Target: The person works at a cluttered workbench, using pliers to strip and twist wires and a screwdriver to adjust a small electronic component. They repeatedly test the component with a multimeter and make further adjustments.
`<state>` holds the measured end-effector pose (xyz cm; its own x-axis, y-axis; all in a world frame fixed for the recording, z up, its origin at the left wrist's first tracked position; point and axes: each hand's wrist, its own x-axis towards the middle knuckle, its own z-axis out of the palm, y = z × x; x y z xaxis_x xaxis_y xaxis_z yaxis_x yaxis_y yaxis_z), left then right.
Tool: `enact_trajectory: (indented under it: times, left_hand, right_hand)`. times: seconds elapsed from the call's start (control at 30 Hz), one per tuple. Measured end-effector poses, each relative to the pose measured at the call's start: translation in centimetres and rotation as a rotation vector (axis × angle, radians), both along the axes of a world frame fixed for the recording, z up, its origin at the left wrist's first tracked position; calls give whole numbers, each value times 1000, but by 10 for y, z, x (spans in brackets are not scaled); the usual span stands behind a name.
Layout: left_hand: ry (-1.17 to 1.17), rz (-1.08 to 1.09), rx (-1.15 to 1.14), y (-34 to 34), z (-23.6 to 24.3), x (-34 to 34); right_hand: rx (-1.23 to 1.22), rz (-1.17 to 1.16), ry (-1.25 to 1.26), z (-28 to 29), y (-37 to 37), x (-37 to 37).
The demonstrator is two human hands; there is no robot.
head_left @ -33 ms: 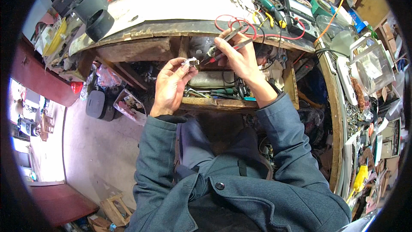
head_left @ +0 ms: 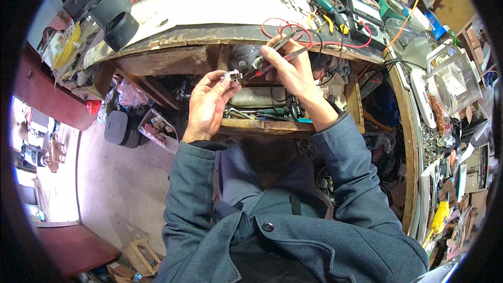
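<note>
Over the bench's edge, my left hand pinches a small silvery metal part between thumb and fingers. My right hand is closed round two test probes, one red and one black, held together like chopsticks. Their tips point at the metal part from its right; whether they touch it is too small to tell. A red test lead loops from near my right hand over the bench's edge to a dark box-shaped meter.
Below my hands an open wooden drawer holds several tools. Green-handled screwdriver and yellow-handled pliers lie on the bench at the back right. A black cylindrical container stands at the back left. Clutter covers the right-hand bench.
</note>
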<state>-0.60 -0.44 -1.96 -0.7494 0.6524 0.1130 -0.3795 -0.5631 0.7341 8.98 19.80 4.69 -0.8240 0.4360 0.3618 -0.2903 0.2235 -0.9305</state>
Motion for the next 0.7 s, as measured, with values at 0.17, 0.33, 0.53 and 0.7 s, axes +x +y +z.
enact_trajectory:
  times: [0.17, 0.33, 0.53, 0.7]
  left_hand:
    - [-5, -17, -1, -1, 3, 0]
    - [3, -22, 2, 0, 1, -1]
    - [3, -34, 15, 0, 3, -1]
    - [27, -30, -22, -3, 10, 4]
  right_hand:
    - [18, 3, 44, -11, 9, -6]
    - [42, -21, 37, -11, 11, -7]
    - [74, -30, -37, -12, 16, -7]
    - [136, -75, -36, -15, 19, -7]
